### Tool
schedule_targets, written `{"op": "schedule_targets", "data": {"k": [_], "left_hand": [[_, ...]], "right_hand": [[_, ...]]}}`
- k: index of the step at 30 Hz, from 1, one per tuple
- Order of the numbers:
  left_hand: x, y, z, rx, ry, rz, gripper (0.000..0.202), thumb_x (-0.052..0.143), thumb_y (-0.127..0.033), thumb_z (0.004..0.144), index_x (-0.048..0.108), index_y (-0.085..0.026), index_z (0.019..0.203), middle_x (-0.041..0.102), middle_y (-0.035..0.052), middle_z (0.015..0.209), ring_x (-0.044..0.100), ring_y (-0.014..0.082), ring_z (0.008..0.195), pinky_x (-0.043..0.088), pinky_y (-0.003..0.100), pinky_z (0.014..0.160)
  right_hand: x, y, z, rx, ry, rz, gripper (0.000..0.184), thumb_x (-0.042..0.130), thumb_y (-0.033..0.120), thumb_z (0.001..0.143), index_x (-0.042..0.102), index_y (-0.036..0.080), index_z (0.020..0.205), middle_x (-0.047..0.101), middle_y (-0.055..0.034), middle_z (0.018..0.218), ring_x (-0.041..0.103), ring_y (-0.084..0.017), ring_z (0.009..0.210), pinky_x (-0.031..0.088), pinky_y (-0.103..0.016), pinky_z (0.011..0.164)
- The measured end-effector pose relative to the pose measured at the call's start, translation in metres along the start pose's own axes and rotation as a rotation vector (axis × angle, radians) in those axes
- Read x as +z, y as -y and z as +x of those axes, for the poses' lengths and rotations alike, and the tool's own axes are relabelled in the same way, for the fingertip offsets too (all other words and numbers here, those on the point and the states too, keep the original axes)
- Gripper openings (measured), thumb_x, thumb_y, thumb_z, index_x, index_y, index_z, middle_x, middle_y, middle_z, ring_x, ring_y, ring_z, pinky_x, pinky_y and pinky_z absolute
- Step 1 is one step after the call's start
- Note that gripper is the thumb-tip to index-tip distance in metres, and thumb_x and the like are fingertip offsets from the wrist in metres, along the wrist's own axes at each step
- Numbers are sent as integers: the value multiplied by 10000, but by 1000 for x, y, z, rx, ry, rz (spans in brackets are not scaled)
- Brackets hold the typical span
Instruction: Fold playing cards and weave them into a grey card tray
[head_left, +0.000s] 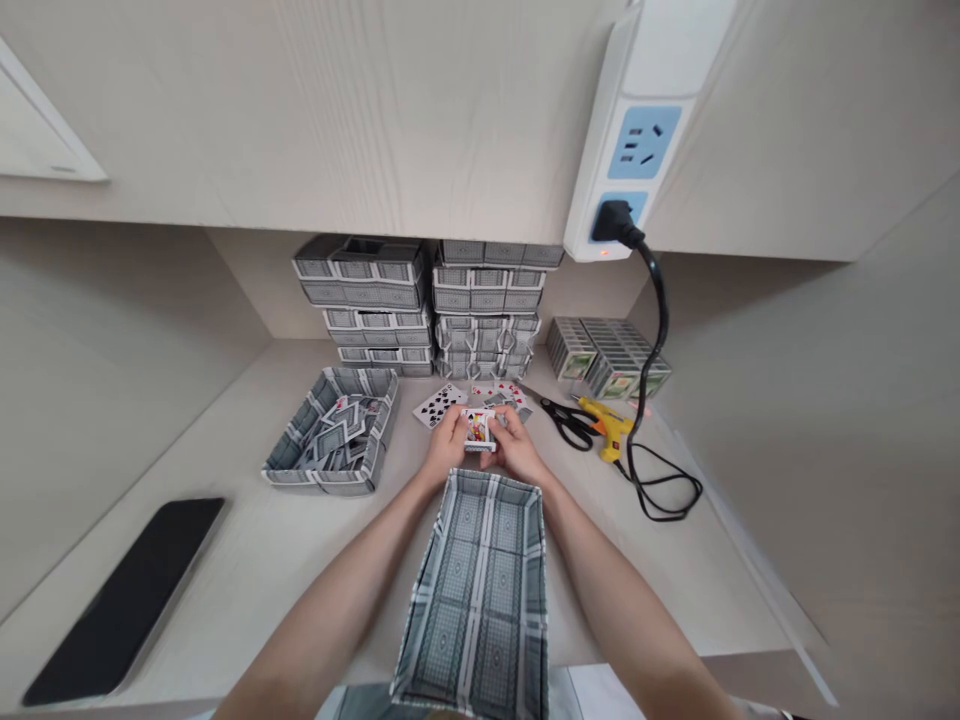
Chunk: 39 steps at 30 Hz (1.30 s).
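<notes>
My left hand [448, 440] and my right hand [517, 447] meet over the desk, both closed on a small folded playing card piece [478, 428] showing a face card. Just in front of my hands, between my forearms, stands an open box made of playing cards [480, 590], its inside showing grey card backs. Loose playing cards [439, 403] lie face up on the desk just behind my hands.
A second card-built tray [300, 455] holding folded card pieces sits to the left. Stacks of finished card boxes [420, 305] line the back wall. Card decks [604, 355], scissors [566, 420] and a yellow glue gun [609, 425] with its black cord [660, 330] lie right. A black phone [124, 600] lies front left.
</notes>
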<state>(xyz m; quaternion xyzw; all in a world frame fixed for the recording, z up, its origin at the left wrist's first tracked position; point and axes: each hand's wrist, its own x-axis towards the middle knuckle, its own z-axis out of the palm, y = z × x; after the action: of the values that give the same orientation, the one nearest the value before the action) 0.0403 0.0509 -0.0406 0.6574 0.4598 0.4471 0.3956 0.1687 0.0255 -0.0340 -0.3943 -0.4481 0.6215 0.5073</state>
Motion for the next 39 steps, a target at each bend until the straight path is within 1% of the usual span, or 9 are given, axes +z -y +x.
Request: {"op": "schedule_targets", "data": {"k": [3, 9, 14, 19, 25, 29, 33, 36, 39], "left_hand": [[0, -1, -1, 11, -5, -4, 196, 328, -305, 798, 459, -179, 872, 505, -22, 678, 469, 98, 616, 387, 202, 574], [-2, -7, -3, 42, -19, 12, 179, 319, -273, 795, 470, -183, 832, 503, -24, 688, 470, 100, 631, 385, 204, 587], [-3, -7, -2, 41, -17, -6, 163, 333, -219, 770, 489, -178, 797, 522, -21, 693, 481, 101, 634, 386, 201, 581], [-2, -4, -2, 26, -39, -18, 166, 356, -208, 753, 516, -176, 783, 540, -32, 643, 489, 96, 594, 385, 198, 567], [-1, -4, -3, 32, -48, -54, 171, 371, -193, 735, 541, -178, 747, 513, -48, 540, 465, 84, 500, 362, 186, 496], [-1, -4, -4, -2, -22, -95, 180, 366, -213, 742, 542, -178, 755, 477, -62, 480, 425, 75, 420, 339, 185, 448], [-1, -5, -4, -6, 14, -129, 178, 367, -232, 752, 536, -177, 768, 495, -58, 507, 442, 77, 446, 350, 184, 464], [-2, -4, -3, 1, 21, -153, 169, 374, -228, 749, 534, -174, 767, 508, -52, 541, 455, 78, 480, 360, 183, 481], [-3, -3, -1, -6, 0, -198, 169, 368, -211, 744, 531, -168, 752, 509, -48, 551, 454, 77, 485, 359, 181, 477]], "right_hand": [[-1, -1, 1, -11, 0, 4, 299, 460, 446, 742, 331, 279, 954, 532, 77, 592, 485, -98, 338, 432, -241, 361], [0, -1, 0, 11, -14, 10, 293, 471, 434, 737, 339, 276, 945, 545, 71, 588, 489, -105, 335, 420, -238, 345], [2, 2, -2, 20, 1, 41, 247, 472, 408, 741, 356, 260, 901, 573, 57, 649, 502, -101, 347, 424, -238, 351], [2, 2, -3, 34, -3, 71, 229, 478, 388, 739, 355, 255, 879, 580, 66, 653, 506, -98, 348, 417, -228, 339], [2, -2, -1, 25, -23, 107, 211, 484, 351, 734, 361, 251, 873, 561, 80, 575, 503, -113, 321, 407, -229, 306], [2, -2, -1, 15, -31, 118, 191, 493, 315, 725, 376, 246, 859, 571, 76, 575, 507, -116, 323, 412, -231, 304], [2, -2, -1, 21, -37, 124, 176, 495, 287, 716, 381, 238, 840, 577, 71, 572, 511, -113, 335, 412, -222, 312], [1, 0, -2, 21, -13, 150, 168, 491, 267, 715, 384, 232, 840, 580, 64, 573, 512, -112, 341, 413, -218, 321], [0, 4, -3, 33, 71, 223, 185, 455, 250, 729, 390, 228, 900, 580, 54, 572, 533, -120, 373, 444, -238, 369]]}}
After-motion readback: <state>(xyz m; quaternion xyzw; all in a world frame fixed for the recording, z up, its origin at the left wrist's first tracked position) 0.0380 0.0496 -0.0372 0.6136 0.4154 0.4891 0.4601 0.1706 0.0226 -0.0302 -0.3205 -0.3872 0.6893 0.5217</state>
